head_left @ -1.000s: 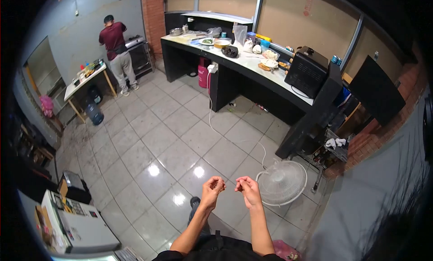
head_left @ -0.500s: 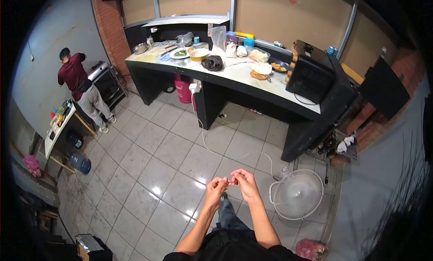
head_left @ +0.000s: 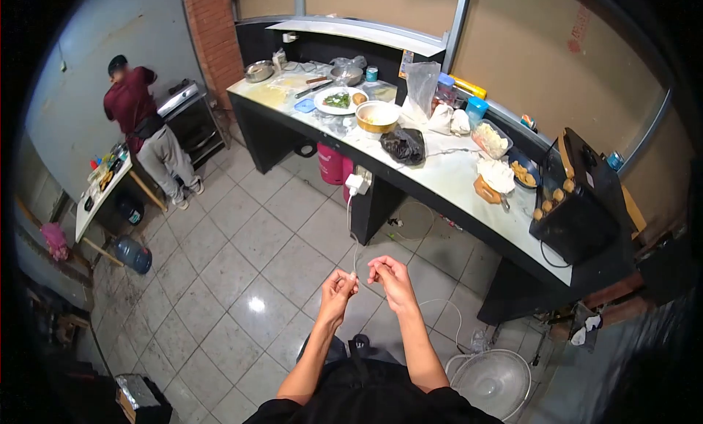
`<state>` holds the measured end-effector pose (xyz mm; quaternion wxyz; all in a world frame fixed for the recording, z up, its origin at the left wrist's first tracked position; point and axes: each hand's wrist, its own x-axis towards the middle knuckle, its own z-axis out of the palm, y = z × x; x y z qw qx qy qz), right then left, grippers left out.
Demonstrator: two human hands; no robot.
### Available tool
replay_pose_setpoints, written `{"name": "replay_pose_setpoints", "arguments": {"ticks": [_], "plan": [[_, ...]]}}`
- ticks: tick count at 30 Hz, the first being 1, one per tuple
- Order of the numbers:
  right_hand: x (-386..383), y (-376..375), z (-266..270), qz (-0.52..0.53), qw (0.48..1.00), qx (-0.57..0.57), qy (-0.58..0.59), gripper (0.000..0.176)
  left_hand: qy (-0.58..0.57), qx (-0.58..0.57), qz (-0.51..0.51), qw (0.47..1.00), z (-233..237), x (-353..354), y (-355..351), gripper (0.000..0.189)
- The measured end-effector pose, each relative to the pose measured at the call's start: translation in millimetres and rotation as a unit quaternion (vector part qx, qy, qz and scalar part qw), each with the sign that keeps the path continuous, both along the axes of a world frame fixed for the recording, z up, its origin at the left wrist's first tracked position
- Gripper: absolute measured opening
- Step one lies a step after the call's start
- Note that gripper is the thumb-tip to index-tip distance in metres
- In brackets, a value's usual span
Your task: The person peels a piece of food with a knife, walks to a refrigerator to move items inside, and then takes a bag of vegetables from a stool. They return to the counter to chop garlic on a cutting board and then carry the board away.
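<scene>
My left hand (head_left: pixel 339 294) is in front of my body above the tiled floor, its thumb and fingers pressed together in a pinch. Anything in it is too small or hidden to name. A little to the right, my right hand (head_left: pixel 393 283) has its fingers curled in toward the thumb; I cannot make out whether something small is between them. A gap separates the two hands. Behind the left fingertips runs a white cable (head_left: pixel 350 222), hanging from a white plug (head_left: pixel 357 184) on the counter's leg.
Ahead, a long counter (head_left: pixel 458 176) bears a white plate (head_left: pixel 322 105), a yellow pot (head_left: pixel 377 118), a black plastic bag (head_left: pixel 403 146) and a black oven (head_left: pixel 593 204). A fan (head_left: pixel 492 384) lies low right. A person in a maroon shirt (head_left: pixel 133 98) stands at far left.
My view has turned and moved nearer the counter, which looks larger. My hands, close together before, are now farther apart. The fan has shifted lower in view.
</scene>
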<state>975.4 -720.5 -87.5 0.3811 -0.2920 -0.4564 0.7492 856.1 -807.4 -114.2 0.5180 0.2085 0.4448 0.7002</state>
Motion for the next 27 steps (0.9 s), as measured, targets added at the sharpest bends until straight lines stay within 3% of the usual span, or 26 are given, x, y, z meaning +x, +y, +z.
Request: {"name": "replay_pose_setpoints", "arguments": {"ticks": [8,12,15,18,23,27], "plan": [[-20,111,-37,-0.140,0.988,-0.027,-0.058,0.014,-0.047,0.012,-0.156,0.987,-21,-46,156,0.013],[-28,142,-47,-0.234,0.968,-0.048,-0.077,0.014,-0.056,-0.036,-0.272,0.960,-14,-69,219,0.010],[-37,163,-38,-0.311,0.947,-0.037,-0.067,0.014,0.011,0.003,-0.379,0.925,-6,-86,275,0.015],[-44,164,-33,-0.388,0.916,-0.060,-0.080,0.014,0.050,0.011,-0.416,0.908,1,-88,318,0.014],[-41,199,-27,-0.413,0.908,-0.033,-0.058,0.013,0.081,-0.007,-0.522,0.849,31,-78,365,0.016],[-25,249,-46,-0.425,0.904,0.001,-0.032,0.013,0.043,0.010,-0.512,0.858,29,-58,398,0.016]]}}
